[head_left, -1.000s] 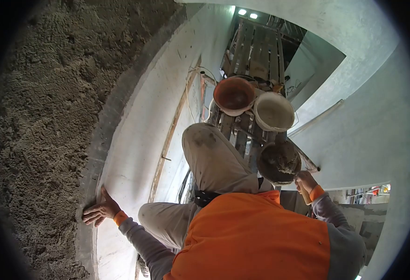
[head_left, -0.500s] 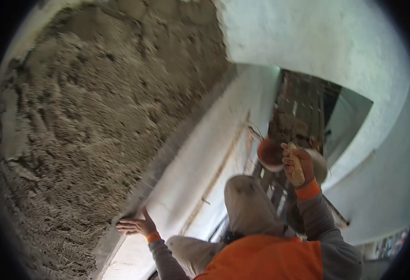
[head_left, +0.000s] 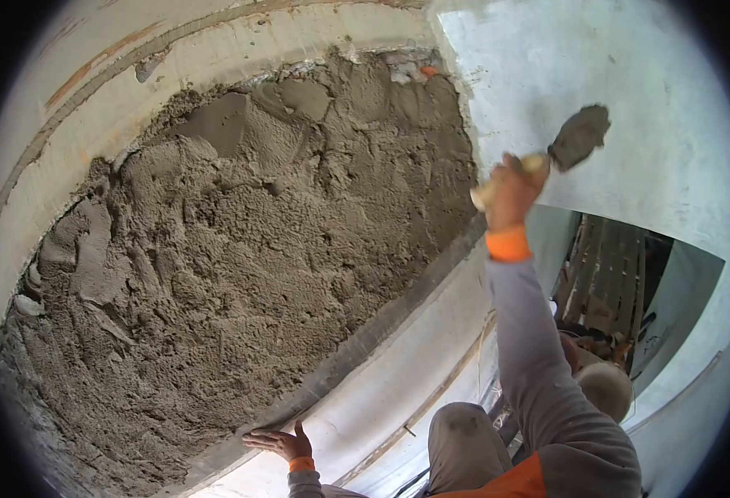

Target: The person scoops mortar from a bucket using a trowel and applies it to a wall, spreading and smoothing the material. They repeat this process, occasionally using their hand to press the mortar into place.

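Note:
My right hand (head_left: 514, 192) is closed round the wooden handle of a trowel (head_left: 581, 137). The blade carries grey wet mortar and points up and right, in front of the pale wall. My left hand (head_left: 278, 442) rests with fingers spread on the grey strip along the lower edge of the mortar patch, holding nothing. To the left spreads that broad patch of rough grey mortar (head_left: 282, 249), lumpy in the middle and smoother near its top edge.
A cracked, pale plaster band (head_left: 207, 54) borders the patch above. On the right is a smooth whitish wall (head_left: 672, 75). Below it, an opening shows wooden planks (head_left: 601, 266). A round pale container (head_left: 605, 392) stands beside my right arm, and my knee (head_left: 464, 436) is below.
My right hand has swung up from near the containers, and the mortar-loaded trowel blade now shows. The view has shifted toward the patch. My left hand stays at its lower edge.

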Demonstrator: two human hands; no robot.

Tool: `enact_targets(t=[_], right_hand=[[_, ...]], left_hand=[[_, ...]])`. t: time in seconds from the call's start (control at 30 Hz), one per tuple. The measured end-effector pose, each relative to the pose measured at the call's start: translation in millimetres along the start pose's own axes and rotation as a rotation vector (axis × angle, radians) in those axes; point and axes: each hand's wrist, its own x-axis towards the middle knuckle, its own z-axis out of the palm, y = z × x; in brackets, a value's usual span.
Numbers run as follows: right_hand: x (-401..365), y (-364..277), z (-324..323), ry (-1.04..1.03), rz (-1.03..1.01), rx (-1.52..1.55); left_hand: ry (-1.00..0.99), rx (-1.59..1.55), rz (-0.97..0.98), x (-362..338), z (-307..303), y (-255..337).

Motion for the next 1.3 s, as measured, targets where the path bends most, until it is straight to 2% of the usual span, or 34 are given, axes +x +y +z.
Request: enact_targets(t=[0.07, 0.13, 0.27, 0.3, 0.33, 0.37, 0.4, 0.43, 0.53, 0.63, 0.73, 0.8, 0.83, 0.87, 0.93, 0.97, 1.0, 1.03, 1.07, 1.1, 1.13, 1.23, 1.3], right_hand=[[35.1, 67.3, 47.5, 0.132, -0.267, -0.137], [54.2, 106.7, 89.5, 0.038, -0.339, -0.365], [35.6, 116.6, 151.5, -0.725, 0.043, -0.919], [5.8, 100.5, 149.8, -0.740, 0.151, -0.745], [-24.9, 82.7, 148.1, -0.743, 0.262, -0.573], [-60.6, 77.5, 136.7, -0.781, 0.114, -0.666], [-94.7, 59.5, 122.8, -0.874, 0.112, -0.550], [-120.7, 57.5, 106.9, -1.007, 0.144, -0.484], [-166.7, 32.8, 55.6, -1.143, 0.262, -0.309], [-157.8, 20.2, 14.8, -1.127, 0.558, -0.271], [-136.5, 7.6, -48.4, -0.938, 0.636, -0.352], [-124.1, -14.2, -113.4, -0.879, 0.676, -0.397], [-113.8, -20.6, -161.4, -0.908, 0.762, -0.497], [-106.1, -37.4, -205.1, -0.816, 0.935, -0.555], [-97.1, -99.7, -270.6, -1.140, 0.513, -1.403], [-85.4, -121.4, -331.9, -1.737, 0.017, -1.659], [-73.8, -143.0, -391.7, -2.106, -0.797, -1.670], [-62.2, -168.0, -499.4, -1.960, -0.745, -1.663], [-70.7, -221.7, -478.2, -1.820, -0.037, -1.834], [-80.3, -276.8, -452.0, -1.459, 0.501, -1.969], [-83.8, -310.4, -431.5, -0.731, 1.558, -2.031], [-100.1, -374.6, -444.1, -1.212, 1.613, -2.292], [-125.3, -381.9, -435.0, -1.170, 1.760, -2.268]], left_hand=[[-0.069, 0.007, -0.062, -0.9, -3.0, 2.3], [-0.065, 0.003, -0.060, -1.1, -0.2, 1.6], [-0.086, 0.025, -0.048, 0.3, -2.5, 1.5], [-0.101, 0.029, -0.040, -1.1, -2.9, 0.8], [-0.034, 0.037, 0.005, -1.7, 5.0, -5.4], [-0.037, 0.034, 0.001, -1.0, 5.2, -4.4], [-0.042, 0.032, -0.004, -1.9, 4.2, -3.0], [-0.046, 0.036, -0.008, -3.1, 2.6, -2.9], [-0.011, 0.036, 0.018, -2.2, 4.5, -4.8], [-0.010, 0.040, 0.005, -2.2, 1.6, -1.0], [0.022, 0.031, 0.024, -2.5, 4.6, -5.1], [0.016, 0.009, 0.008, -2.3, 5.7, -6.2], [0.011, -0.002, -0.003, -2.2, 5.7, -6.9], [0.035, -0.022, 0.003, -2.2, 6.5, -7.6], [0.060, -0.028, 0.017, -1.0, 6.1, -7.8], [0.073, -0.029, 0.030, -0.8, 7.0, -8.4], [0.083, -0.031, 0.024, -1.2, 9.7, -10.0], [0.078, -0.036, 0.013, -1.0, 11.9, -10.0], [0.070, -0.037, 0.006, -1.2, 12.3, -10.6], [0.062, -0.034, 0.004, -1.9, 11.4, -10.9], [0.047, -0.051, -0.016, -1.9, 10.3, -9.0], [0.036, -0.034, -0.023, -0.9, 10.3, -6.1], [0.004, -0.006, -0.030, -2.8, 18.1, -9.7]])
